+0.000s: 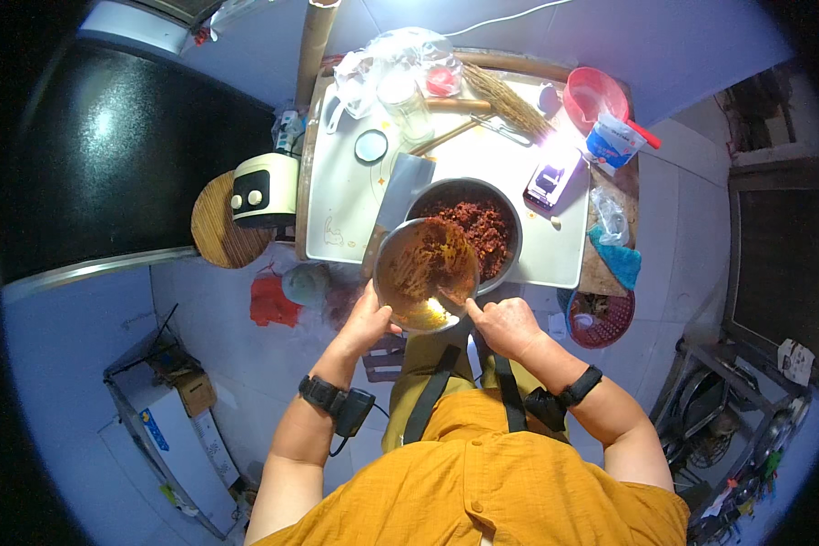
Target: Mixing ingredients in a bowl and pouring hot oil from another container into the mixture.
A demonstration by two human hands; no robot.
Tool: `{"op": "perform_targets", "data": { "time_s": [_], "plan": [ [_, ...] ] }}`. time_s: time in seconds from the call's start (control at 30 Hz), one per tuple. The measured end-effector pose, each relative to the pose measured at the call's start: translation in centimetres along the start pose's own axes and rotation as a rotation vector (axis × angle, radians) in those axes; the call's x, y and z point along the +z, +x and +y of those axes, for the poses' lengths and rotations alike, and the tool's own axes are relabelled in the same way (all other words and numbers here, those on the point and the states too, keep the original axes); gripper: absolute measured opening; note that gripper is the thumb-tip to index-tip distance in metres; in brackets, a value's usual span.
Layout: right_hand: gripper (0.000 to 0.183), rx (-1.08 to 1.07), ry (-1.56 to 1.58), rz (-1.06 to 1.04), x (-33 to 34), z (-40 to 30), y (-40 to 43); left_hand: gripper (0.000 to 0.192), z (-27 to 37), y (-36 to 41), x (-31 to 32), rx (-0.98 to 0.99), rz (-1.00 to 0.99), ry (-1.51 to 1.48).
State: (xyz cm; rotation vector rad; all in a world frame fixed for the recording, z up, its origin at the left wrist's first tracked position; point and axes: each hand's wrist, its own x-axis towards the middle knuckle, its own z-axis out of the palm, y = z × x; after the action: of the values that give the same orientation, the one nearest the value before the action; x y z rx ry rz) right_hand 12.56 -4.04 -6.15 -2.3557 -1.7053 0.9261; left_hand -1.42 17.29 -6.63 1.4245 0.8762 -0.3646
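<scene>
My left hand (366,319) grips the near left rim of a metal bowl (409,263), its inside smeared with reddish-brown sauce and yellowish oil. The bowl is tilted and overlaps the near left edge of a larger metal basin (515,232). Chunky dark red minced food (481,228) fills part of that basin. At the bowl's right rim, my right hand (512,326) is closed with its index finger extended, apparently around a sauce-coated utensil (452,295) reaching inside; its handle is hidden. A cleaver (407,181) lies left of the basin, partly covered by the bowl.
On the white-topped table (341,225) are a glass jar (406,109), a round lid (370,146), a straw brush (508,102), a lit phone (551,179) and a red dipper (594,99). A cream appliance (266,188) stands left; a red basket (604,324) sits lower right.
</scene>
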Motion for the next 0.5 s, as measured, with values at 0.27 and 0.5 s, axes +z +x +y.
{"op": "perform_targets", "data": {
  "time_s": [0.27,0.5],
  "plan": [
    [0.052,-0.025,0.075,-0.077,-0.8,-1.1,0.3,0.053,1.4,-0.1,-0.5,-0.024,-0.016,-0.087],
    [0.044,-0.098,0.321,0.075,-0.6,-2.3,0.6,0.053,1.3,-0.1,-0.2,-0.071,-0.014,-0.057]
  ]
}}
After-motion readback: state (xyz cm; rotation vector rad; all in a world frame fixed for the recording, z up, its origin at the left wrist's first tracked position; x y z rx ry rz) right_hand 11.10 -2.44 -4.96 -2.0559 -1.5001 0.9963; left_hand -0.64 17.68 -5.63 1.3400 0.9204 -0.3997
